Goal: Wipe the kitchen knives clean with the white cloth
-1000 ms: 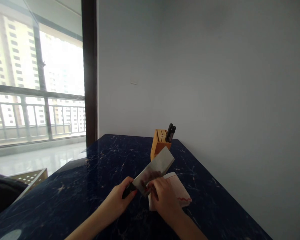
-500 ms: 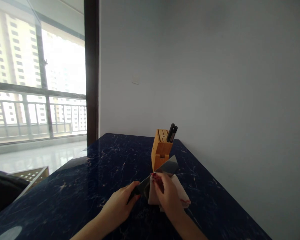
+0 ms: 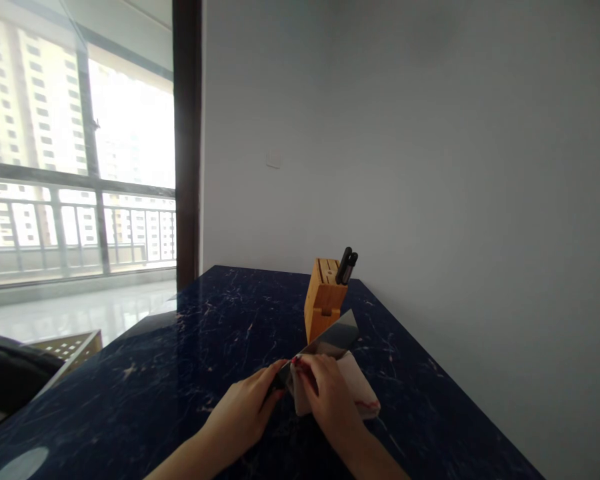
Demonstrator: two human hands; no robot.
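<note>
The left hand [image 3: 244,408] was closed around the dark handle [image 3: 279,382] of a cleaver [image 3: 339,335], with the fingers covering most of that handle. The cleaver's broad metal blade slanted away from the grip, up and to the right, so that its far corner showed in front of the lower part of a wooden knife block [image 3: 323,310]; whether the two touched could not be told. The right hand [image 3: 333,393] pinched the near end of a pale folded cloth [image 3: 361,385] between thumb and fingers, up against the blade close to the handle, its red-nailed fingertips at the upper edge. The rest of the cloth spread out to the right beneath that hand, a wavy red line running along its border. All of this was above the near middle part of a dark blue, white-veined surface [image 3: 180,387]. The knife block stood upright beyond the hands, two black-handled tools [image 3: 347,265] rising from the right side of its slotted top. A plain grey wall [image 3: 455,167] closed off the far and right sides, while to the left a large window [image 3: 133,127] looked out past a railing [image 3: 140,233] onto tall buildings.
</note>
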